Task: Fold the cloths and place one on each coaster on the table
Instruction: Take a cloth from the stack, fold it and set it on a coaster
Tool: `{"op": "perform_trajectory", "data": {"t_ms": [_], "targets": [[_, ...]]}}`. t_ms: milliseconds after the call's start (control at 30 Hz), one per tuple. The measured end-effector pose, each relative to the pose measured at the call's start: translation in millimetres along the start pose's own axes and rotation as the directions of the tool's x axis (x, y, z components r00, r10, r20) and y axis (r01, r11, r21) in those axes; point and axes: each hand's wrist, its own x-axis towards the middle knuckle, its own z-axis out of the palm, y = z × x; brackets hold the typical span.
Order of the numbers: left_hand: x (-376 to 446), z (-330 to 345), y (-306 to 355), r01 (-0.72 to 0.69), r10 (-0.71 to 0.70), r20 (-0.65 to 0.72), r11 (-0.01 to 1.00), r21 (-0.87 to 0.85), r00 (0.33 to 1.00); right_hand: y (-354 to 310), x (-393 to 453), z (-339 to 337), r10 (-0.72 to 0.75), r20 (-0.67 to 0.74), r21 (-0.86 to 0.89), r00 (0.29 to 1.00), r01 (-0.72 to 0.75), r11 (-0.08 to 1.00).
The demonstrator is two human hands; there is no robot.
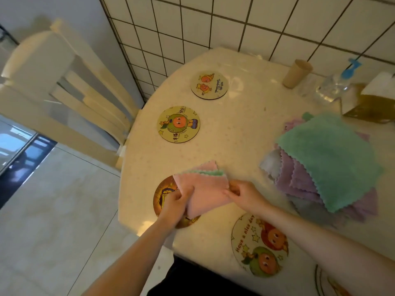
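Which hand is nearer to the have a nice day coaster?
Right. The right hand grips the pink cloth just above the coaster; the left hand holds the cloth's far side, over another coaster.

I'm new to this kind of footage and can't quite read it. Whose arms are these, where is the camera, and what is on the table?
There is no machine here. A person wears a camera on the head, so you look down along their own arms. The left hand and right hand together grip a pink cloth, mid-fold, with a green edge showing in it, above a dark coaster. On the round table lie more picture coasters, none with a cloth yet. To the right sits a pile of unfolded cloths, green on top. A paper cup stands near the tiled wall.
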Motion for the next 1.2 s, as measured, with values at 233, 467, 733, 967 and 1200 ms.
{"op": "perform_trajectory", "data": {"t_ms": [233, 467, 733, 967, 1200], "targets": [[11.1, -1.2, -6.2, 0.055, -0.064, -0.093, 0.994, -0.089, 0.994, -8.0, 33.5, 13.5, 0.107, -0.029, -0.009, 0.994, -0.108, 0.994], [1.1, 10.4, -7.0, 0.036, -0.054, -0.202, 0.995, -0.094, 0.978, -2.8, 36.8, 18.3, 0.198, -0.035, -0.095, 0.98, -0.2, 0.975], [6.8, 16.2, -1.6, 0.122, -0.104, -0.345, 0.992, 0.033, 0.933, -7.0, 44.2, 18.5, 0.309, -0.046, -0.149, 0.95, -0.312, 0.938], [-10.6, 20.1, -6.5, 0.164, -0.066, -0.435, 0.968, 0.191, 0.898, -24.5, 68.7, 2.3, 0.119, -0.126, -0.348, 0.985, -0.156, 0.924], [-12.8, 30.0, 3.2, 0.21, -0.054, -0.424, 0.92, 0.331, 0.904, -27.2, 107.4, 7.3, -0.131, 0.196, -0.554, 0.972, 0.22, 0.803]]}}
